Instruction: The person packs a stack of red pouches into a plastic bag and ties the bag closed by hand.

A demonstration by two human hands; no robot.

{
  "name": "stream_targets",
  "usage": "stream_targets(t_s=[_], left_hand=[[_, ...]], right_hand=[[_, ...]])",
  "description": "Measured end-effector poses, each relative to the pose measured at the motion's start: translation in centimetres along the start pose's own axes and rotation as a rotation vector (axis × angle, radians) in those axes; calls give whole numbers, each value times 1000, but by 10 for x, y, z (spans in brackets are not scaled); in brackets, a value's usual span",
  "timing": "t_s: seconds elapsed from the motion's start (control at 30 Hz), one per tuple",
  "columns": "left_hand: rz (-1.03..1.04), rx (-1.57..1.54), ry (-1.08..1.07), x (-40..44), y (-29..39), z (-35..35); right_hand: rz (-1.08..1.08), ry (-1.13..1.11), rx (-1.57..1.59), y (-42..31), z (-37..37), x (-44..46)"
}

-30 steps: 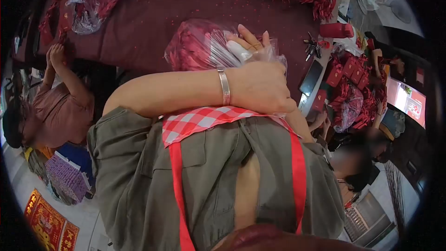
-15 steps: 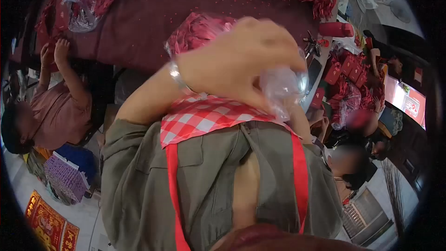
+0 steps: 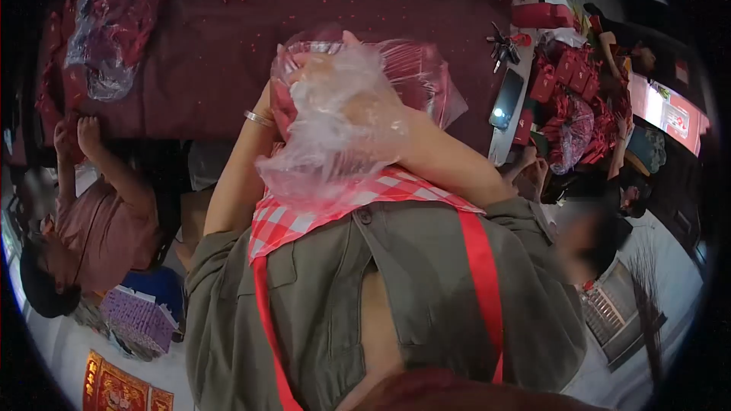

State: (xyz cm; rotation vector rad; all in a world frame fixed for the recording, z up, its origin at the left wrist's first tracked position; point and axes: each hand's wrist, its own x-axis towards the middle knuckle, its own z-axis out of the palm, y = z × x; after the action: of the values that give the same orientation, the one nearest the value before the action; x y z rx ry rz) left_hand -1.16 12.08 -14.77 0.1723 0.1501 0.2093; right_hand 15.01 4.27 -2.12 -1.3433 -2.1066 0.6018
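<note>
Two bare hands meet at one clear plastic bag [image 3: 426, 72] in the head view. We see red material inside it; it sits at the near edge of the dark red tablecloth [image 3: 205, 76], before the wearer's chest. The left hand [image 3: 279, 70], silver bangle [image 3: 259, 117] at its wrist, is at the bag's left side; the right hand [image 3: 373, 103] lies across it, under crumpled loose film. Film masks most fingers, so we cannot tell whether either grip is clenched or released. To the right we note keys [image 3: 502, 49], a phone [image 3: 507, 99] and a red pouch [image 3: 542, 15]. At left, another person's hands [image 3: 89, 135] work by the table edge.
</note>
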Motion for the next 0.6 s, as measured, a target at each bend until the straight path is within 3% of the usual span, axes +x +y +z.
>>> stream_targets(t_s=[0.17,0.23,0.3,0.37,0.4,0.57,0.6], left_hand=[[91,252,781,10,12,92],[250,488,917,18,21,88],[467,778,837,14,29,95],[440,1399,605,12,35,137],[566,1855,365,16,32,159],[526,2112,324,29,6,147],[547,2102,331,30,4,140]], right_hand=[[-8,-31,-33,8,0,-3],[18,-38,-60,10,-12,-5],[46,-55,-101,7,-28,-8],[80,-82,-147,-3,-47,-13],[93,-93,-171,-7,-54,-14],[76,62,-159,4,-40,-26],[171,-198,-172,3,-44,-29]])
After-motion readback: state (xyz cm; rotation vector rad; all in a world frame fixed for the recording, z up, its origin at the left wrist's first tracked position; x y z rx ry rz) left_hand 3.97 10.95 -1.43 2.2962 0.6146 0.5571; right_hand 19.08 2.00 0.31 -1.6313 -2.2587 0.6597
